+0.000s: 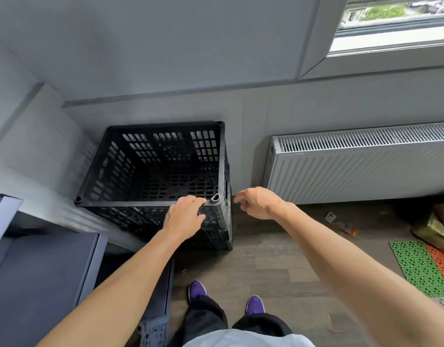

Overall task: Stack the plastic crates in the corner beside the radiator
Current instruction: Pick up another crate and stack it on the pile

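In the middle of the frame, a black plastic crate stands in the corner of the grey walls, just left of the white radiator. It appears to sit on a second black crate, of which only a low band shows above the wooden floor. The hands are apart. The left hand rests on the upper crate's near rim, close to its right corner, fingers laid fairly straight over the edge. The right hand hangs in the air just right of that corner, fingers loosely bent, holding nothing. A green and orange mat lies at lower right, and a dark cabinet fills the lower left.
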A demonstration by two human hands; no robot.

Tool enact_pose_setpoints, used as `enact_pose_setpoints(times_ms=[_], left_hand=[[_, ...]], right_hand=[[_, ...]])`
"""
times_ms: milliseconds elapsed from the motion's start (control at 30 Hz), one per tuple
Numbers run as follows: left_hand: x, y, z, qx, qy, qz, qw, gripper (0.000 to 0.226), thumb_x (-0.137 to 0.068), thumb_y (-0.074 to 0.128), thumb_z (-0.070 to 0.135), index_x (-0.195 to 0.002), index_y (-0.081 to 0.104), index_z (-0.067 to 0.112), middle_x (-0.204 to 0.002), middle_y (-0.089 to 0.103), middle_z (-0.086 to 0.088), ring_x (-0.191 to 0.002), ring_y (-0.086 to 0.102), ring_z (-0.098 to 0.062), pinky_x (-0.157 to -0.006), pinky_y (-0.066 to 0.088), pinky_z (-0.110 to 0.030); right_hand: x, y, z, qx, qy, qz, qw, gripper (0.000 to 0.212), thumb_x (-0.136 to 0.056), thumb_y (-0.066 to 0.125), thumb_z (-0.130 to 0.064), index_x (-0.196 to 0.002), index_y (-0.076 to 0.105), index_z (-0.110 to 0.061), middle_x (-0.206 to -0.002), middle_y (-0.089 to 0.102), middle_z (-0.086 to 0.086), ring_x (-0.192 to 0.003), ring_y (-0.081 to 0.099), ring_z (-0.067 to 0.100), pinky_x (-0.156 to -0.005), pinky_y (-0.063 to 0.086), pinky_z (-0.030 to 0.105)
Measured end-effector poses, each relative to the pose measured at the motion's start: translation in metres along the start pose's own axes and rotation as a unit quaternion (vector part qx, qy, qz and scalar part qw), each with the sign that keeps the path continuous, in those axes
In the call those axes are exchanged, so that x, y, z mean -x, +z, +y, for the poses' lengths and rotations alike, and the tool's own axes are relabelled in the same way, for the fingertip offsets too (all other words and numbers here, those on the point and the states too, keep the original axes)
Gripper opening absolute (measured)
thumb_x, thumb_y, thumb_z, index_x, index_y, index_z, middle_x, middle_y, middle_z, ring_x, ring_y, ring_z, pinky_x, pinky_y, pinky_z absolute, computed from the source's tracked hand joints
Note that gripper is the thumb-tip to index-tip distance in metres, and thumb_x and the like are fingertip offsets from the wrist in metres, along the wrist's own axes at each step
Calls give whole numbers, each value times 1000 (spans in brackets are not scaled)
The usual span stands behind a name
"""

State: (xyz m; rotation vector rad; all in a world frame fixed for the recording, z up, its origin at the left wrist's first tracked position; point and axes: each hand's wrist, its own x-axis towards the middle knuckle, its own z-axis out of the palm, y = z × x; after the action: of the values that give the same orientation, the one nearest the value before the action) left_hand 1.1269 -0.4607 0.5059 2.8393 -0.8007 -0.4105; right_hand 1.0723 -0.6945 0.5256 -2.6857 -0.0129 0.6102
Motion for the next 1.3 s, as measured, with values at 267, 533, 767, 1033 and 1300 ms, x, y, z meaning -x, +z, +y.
enact_pose_setpoints(times_ms=[267,533,767,1033,1300], left_hand=[[2,10,30,34,-26,25,999,45,-94,58,33,-136,47,23,-138,50,5,-130,42,-18,-102,42,-41],[8,8,7,69,-50,41,996,46,-95,57,31,-138,44,26,-141,46,7,-133,38,-15,-103,41,-39],[-3,3,-19,72,-42,34,996,45,-95,57,34,-138,46,27,-140,46,5,-134,36,-17,-107,32,-39],[-23,-12,-81,48,-60,7,997,45,-93,54,47,-134,51,27,-127,58,3,-124,47,-20,-108,25,-40],[-43,3,-74,87,2,-78,993,39,-95,46,54,-126,59,34,-115,65,4,-117,52,-19,-116,5,-54]], right_hand=[[-4,6,5,11,-8,-17,1000,40,-94,49,-18,-133,58,-24,-127,65,4,-115,60,28,-95,51,38],[-30,7,-14,-3,26,-2,1000,22,-99,45,-33,-95,57,-15,-90,65,9,-79,58,33,-66,45,34],[-63,11,-49,-39,114,19,993,40,-101,40,-45,-105,56,-9,-103,69,13,-85,64,32,-71,51,36],[-99,3,-75,-11,226,38,973,50,-100,43,-32,-135,31,1,-110,67,18,-96,65,36,-66,44,35],[-121,14,-82,-125,267,57,954,73,-93,43,-4,-148,-5,8,-112,62,31,-85,65,43,-66,60,50]])
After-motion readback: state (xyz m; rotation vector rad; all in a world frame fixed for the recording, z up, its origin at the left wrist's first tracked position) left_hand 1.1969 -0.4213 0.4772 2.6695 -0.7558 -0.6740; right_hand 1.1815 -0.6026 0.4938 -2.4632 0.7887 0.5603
